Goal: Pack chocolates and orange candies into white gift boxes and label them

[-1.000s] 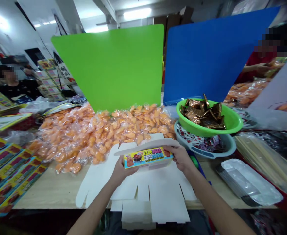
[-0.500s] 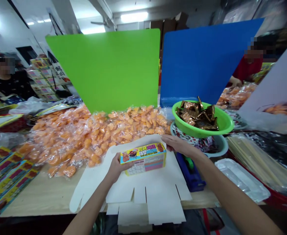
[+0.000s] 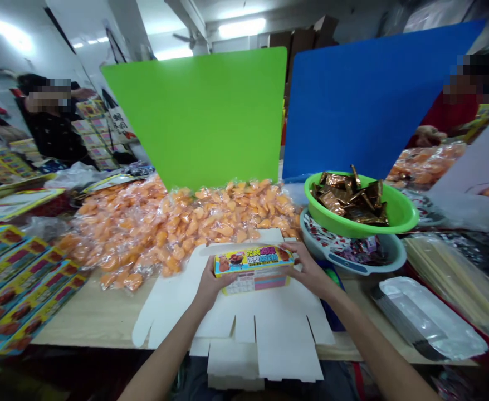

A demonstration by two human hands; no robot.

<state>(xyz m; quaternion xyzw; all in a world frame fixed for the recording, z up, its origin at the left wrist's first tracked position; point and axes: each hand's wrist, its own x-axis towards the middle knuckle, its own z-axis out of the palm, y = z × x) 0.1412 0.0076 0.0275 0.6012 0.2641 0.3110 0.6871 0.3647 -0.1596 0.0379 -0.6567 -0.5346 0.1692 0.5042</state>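
Between my two hands is a small printed carton (image 3: pixel 255 278), yellow and blue on top with coloured lettering and a pale printed side facing me. My left hand (image 3: pixel 211 283) grips its left end, thumb along the front. At the right end, my right hand (image 3: pixel 306 268) has its fingers on the top corner and its thumb on the front. Beneath the carton lie flat white unfolded carton blanks (image 3: pixel 282 323), some of their flaps reaching over the table's front edge.
Clear-wrapped orange pieces (image 3: pixel 203 217) are heaped behind. Right of them a green bowl (image 3: pixel 403 214) of brown packets rests on a grey-blue basin (image 3: pixel 367 267) of sachets. Stacked foil trays (image 3: pixel 432 320) sit at right, printed cartons (image 3: pixel 23 284) at left. Green (image 3: pixel 198 117) and blue (image 3: pixel 353 100) boards stand behind.
My right hand has come from the carton's back right corner to grip its right end, thumb now in front. The left hand keeps its hold. The view has swung slightly left.
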